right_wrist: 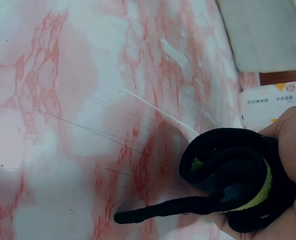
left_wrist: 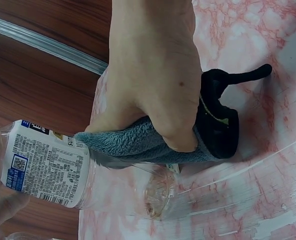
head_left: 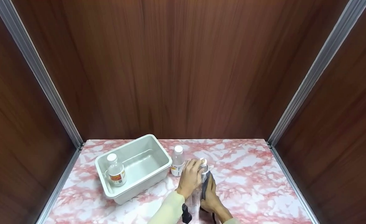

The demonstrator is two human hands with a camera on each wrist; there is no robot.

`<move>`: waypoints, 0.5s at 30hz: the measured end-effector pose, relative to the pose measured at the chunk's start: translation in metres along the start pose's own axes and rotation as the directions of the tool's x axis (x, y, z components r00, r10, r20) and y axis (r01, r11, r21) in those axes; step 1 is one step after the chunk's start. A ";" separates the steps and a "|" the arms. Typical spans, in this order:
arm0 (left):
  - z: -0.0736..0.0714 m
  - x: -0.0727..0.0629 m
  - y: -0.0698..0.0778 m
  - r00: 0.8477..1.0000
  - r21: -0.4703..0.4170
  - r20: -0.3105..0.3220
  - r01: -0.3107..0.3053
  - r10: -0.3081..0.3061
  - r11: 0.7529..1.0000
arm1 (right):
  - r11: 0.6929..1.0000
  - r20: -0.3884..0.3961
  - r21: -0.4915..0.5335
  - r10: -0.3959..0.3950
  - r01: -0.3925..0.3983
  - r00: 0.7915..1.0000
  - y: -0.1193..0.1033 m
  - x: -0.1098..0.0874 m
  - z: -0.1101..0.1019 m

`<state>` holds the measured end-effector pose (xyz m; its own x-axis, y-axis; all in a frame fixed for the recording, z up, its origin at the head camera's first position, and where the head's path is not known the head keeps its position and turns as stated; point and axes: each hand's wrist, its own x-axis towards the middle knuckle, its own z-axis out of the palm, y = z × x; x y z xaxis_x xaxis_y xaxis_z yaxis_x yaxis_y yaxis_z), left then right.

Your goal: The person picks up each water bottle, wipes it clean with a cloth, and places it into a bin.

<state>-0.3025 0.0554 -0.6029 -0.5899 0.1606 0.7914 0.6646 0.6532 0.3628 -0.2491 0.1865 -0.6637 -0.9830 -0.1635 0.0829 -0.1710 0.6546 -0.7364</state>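
My left hand grips a clear plastic bottle with a white cap, fingers around its upper part. In the left wrist view, this bottle's white printed label shows beside the left hand's fingers at the frame edge. My right hand holds a folded blue-grey towel with black edging against the bottle's side. A black strap-like end of the towel hangs below the grip in the right wrist view. Just left of the left hand stands another white-capped bottle, partly covered by that hand.
A pale grey plastic bin sits at the left of the pink-and-white marbled table. Inside its left end stands a capped bottle with a red and white label. Brown wood-look panels enclose the back and sides.
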 end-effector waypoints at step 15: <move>0.000 -0.001 0.000 1.000 -0.001 -0.002 -0.004 0.004 1.000 | 0.988 0.069 -0.088 0.136 -0.130 0.988 -0.001 -0.001 0.003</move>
<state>-0.3023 0.0549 -0.6035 -0.5862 0.1613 0.7940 0.6672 0.6521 0.3601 -0.2476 0.1840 -0.6649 -0.9902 -0.1238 -0.0645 -0.0474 0.7327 -0.6789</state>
